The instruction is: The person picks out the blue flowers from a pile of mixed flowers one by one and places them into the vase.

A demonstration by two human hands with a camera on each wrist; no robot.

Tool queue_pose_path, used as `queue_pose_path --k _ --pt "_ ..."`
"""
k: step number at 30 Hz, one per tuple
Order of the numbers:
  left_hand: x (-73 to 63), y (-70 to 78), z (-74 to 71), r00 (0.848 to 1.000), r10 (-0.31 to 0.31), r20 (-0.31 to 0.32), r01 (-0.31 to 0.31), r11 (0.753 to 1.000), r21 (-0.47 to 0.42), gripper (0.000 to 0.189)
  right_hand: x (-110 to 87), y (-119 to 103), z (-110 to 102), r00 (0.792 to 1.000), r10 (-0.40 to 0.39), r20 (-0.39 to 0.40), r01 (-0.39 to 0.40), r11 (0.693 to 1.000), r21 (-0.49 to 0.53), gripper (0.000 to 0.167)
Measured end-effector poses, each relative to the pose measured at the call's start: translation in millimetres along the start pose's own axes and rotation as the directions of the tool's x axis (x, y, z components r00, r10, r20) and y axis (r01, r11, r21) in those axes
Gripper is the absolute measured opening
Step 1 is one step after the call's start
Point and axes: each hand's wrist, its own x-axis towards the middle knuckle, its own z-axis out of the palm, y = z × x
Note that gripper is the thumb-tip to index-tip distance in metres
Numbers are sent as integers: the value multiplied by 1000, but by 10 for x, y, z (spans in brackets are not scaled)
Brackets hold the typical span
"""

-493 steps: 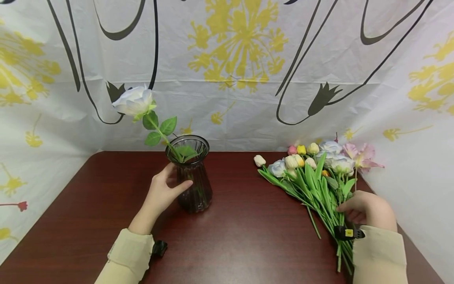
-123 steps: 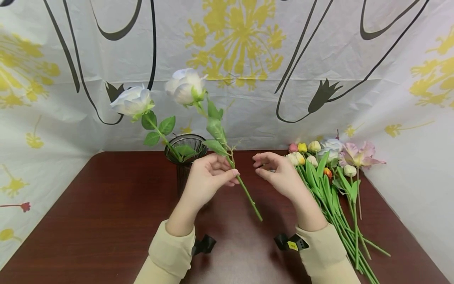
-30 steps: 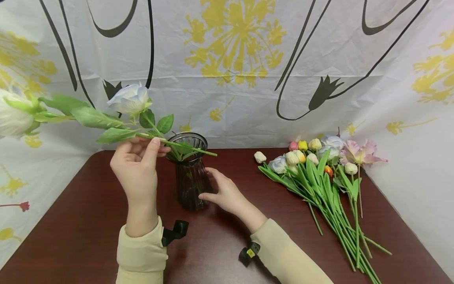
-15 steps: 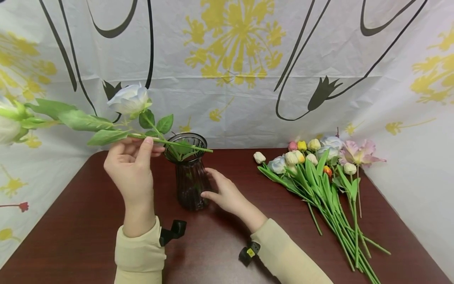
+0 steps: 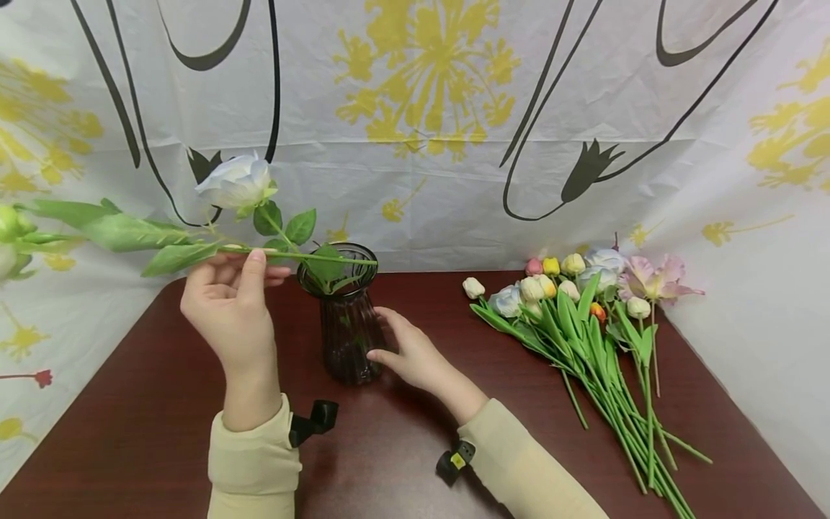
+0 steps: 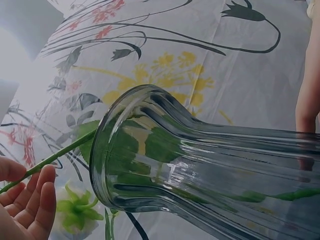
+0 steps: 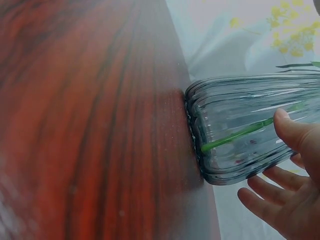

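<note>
You had a long-stemmed white rose [image 5: 178,257] pinched by the stem between thumb and fingers of your left hand [image 5: 230,306]. Stem lay close to level, head cut off by the left frame edge. Its lower end was over the mouth of a ribbed smoky-glass vase [image 5: 350,339]; couldn't tell whether it touched the rim.

Vase stood upright on the glossy red-brown table [image 5: 395,461]. A second rose, bluish white [image 5: 236,184], was already in it, leaning left, leaves at the rim, stem visible through the glass down to near the base.

Your right hand [image 5: 415,353] held the vase from the right, low on the body, thumb on the glass, other fingers loosely bent.

Both cuffs were beige, with a black wrist camera on the left [image 5: 315,422] and one on the right [image 5: 450,472]. The right one carried a small yellow label [image 5: 457,460], print too small to read.

Well apart, right side of the table: a flower pile with cream tulips [image 5: 473,288], a pink-purple lily [image 5: 660,281] and an orange-red tulip [image 5: 597,311].

Behind it all hung a white sheet [image 5: 454,234] printed with yellow dandelions and dark tulips.
</note>
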Motion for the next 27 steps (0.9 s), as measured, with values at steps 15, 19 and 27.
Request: queue_pose_path --k 15,19,27 --pt "41 -32 -44 1000 4 -12 -4 1000 4 8 -2 -17 4 1000 1 -1 -1 1000 -2 68" --pt "43 -37 -49 1000 6 -4 -6 1000 0 7 -3 -13 4 1000 -3 -1 3 1000 -8 68" --pt "45 -37 -59 1000 9 18 -9 1000 11 7 -9 -10 2 1000 -5 -1 5 1000 -1 68"
